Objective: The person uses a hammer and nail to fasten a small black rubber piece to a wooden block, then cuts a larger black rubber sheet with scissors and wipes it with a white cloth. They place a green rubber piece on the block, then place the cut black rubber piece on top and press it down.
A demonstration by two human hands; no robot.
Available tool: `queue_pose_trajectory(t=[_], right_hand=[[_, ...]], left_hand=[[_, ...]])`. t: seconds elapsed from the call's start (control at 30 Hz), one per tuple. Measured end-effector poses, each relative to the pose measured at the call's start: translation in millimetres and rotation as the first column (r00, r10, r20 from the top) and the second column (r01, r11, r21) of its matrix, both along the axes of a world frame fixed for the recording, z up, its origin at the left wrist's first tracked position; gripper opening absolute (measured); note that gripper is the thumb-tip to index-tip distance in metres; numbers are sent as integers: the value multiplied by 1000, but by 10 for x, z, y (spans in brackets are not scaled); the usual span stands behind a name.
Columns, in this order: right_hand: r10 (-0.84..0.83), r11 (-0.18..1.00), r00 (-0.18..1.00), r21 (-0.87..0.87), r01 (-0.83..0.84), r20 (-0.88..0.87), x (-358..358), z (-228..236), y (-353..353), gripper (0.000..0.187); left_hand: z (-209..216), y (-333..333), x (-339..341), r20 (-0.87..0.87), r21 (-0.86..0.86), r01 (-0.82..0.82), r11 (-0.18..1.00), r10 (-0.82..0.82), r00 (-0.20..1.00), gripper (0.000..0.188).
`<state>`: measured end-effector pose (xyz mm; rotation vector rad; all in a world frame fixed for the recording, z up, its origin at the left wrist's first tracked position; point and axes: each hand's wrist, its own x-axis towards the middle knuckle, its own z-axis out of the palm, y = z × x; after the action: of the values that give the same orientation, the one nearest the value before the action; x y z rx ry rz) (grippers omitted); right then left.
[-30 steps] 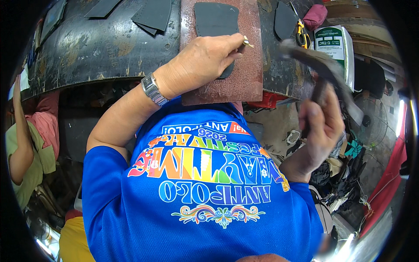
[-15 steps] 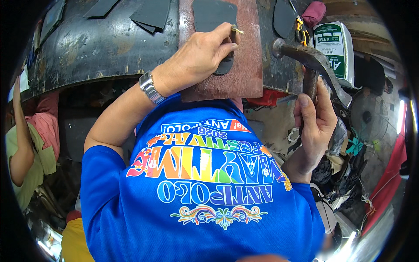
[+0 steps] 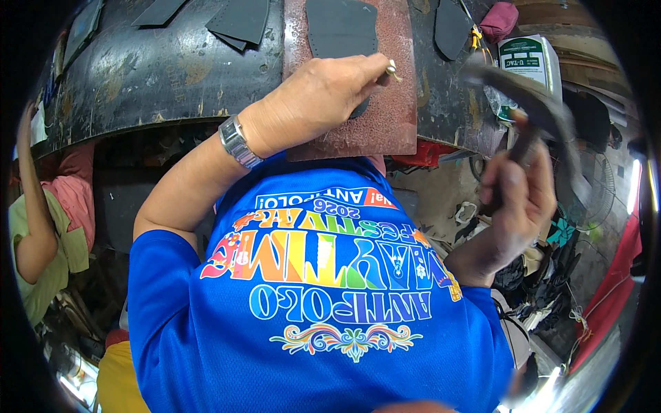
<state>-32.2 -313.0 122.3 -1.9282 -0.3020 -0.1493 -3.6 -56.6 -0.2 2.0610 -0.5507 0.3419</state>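
Note:
My left hand [image 3: 320, 93], a steel watch [image 3: 236, 142] on its wrist, is closed around a short metal punch [image 3: 391, 67] whose light end sticks out past the fingers. It hovers over or rests on a reddish-brown board [image 3: 385, 134]; contact is hidden. On that board lies a flat black piece [image 3: 342, 29] with tiny holes along its edge. Under the hand peeks a dark rounded edge [image 3: 359, 109]. To the right, my right hand [image 3: 520, 189] grips the handle of a hammer [image 3: 547, 107], raised and blurred by motion.
More black cut pieces [image 3: 239, 24] lie on the curved dark worktable [image 3: 165, 82], with another [image 3: 451, 31] right of the board. Yellow-handled scissors [image 3: 476, 36], a maroon pouch [image 3: 500, 20] and a white-and-green can [image 3: 529, 62] stand near the right. Another person's arm [image 3: 31, 206] shows far left.
My right hand has swung the hammer to the right, away from the punch. My left hand has turned and shifted slightly right, tilting the punch and uncovering more of the black piece.

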Motion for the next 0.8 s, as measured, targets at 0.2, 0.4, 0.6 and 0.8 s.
queue_pose_trajectory(t=[0.2, 0.4, 0.6, 0.8], right_hand=[[213, 972, 946, -153, -179, 243, 16, -81, -124, 49], [63, 970, 969, -212, -115, -239, -73, -137, -47, 44], [24, 1000, 983, 0, -24, -180, -95, -156, 20, 48], [25, 1000, 987, -8, -26, -159, -92, -77, 10, 50]], left_hand=[[63, -111, -108, 80, 158, -55, 986, 42, 996, 16], [23, 1, -15, -230, -192, -148, 970, 102, 968, 12], [-36, 27, -36, -145, -89, -86, 992, 73, 987, 14], [12, 11, -52, -30, 18, -43, 999, 43, 999, 16]])
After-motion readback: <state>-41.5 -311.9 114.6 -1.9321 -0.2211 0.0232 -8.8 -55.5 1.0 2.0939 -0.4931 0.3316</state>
